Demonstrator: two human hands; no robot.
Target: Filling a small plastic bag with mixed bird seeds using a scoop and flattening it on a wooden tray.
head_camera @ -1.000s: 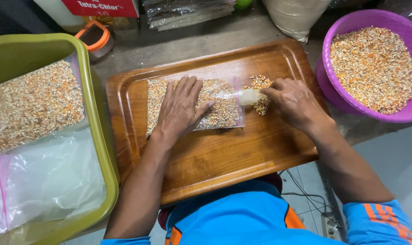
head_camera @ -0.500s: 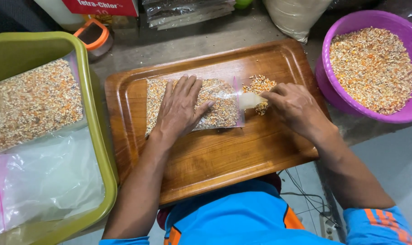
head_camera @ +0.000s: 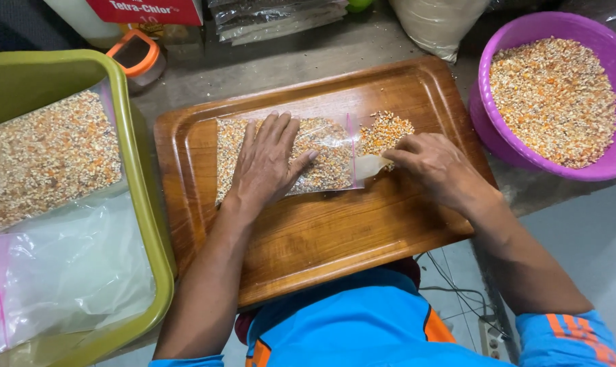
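Observation:
A clear zip bag [head_camera: 328, 153] filled with mixed orange and white grain lies flat on a wooden tray [head_camera: 335, 238]. My left hand [head_camera: 267, 163] presses flat on top of the bag, fingers spread. My right hand [head_camera: 433, 166] grips a small pale plastic scoop [head_camera: 368, 165] at the bag's pink-edged mouth. A little heap of loose grain [head_camera: 386, 132] sits on the tray just beyond the scoop.
A purple bowl [head_camera: 488, 119] full of grain stands at the right. A green tub [head_camera: 135, 156] at the left holds a filled grain bag [head_camera: 46, 156] and several empty zip bags [head_camera: 63, 278]. An orange-lidded jar [head_camera: 138, 54] and plastic packets [head_camera: 281, 20] lie at the back.
My right hand with the scoop has slid downward along the bag's mouth, leaving the loose grain heap more exposed. My left hand has stayed pressed on the bag.

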